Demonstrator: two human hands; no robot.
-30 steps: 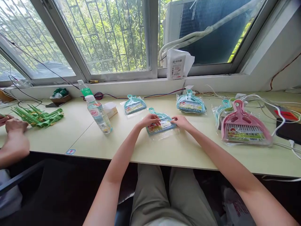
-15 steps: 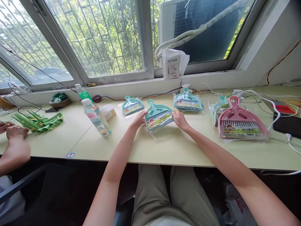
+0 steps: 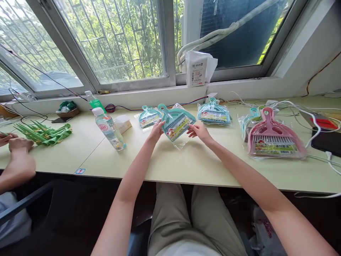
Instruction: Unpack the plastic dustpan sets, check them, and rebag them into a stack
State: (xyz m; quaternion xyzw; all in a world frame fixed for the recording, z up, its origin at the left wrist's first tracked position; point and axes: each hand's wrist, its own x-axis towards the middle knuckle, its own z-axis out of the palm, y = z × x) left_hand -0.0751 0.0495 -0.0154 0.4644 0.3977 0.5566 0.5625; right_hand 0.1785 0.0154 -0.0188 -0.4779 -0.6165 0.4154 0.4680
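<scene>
Just above the table, a teal dustpan and brush set (image 3: 178,122) in clear plastic wrap is held tilted, its handle toward the upper left. My left hand (image 3: 156,131) grips its left edge below the handle. With thumb and fingertips, my right hand (image 3: 199,131) pinches the lower right corner, the other fingers curled loosely beneath. Behind the left hand lies another wrapped teal set (image 3: 149,117). A third teal set or small stack (image 3: 214,113) rests beyond the right hand. On the right, a pink wrapped set (image 3: 275,137) lies in front of more sets.
Two bottles, one clear (image 3: 109,131) and one green-labelled (image 3: 95,102), stand left beside a tissue box (image 3: 123,124). Green folded strips (image 3: 44,133) lie near another person's hands (image 3: 20,145). White cables (image 3: 306,106) and a black device (image 3: 326,142) crowd the right end.
The held teal set has turned clockwise, its handle swinging left and its right corner dropping. My right hand has shifted its hold to the lower right corner, with its fingers looser.
</scene>
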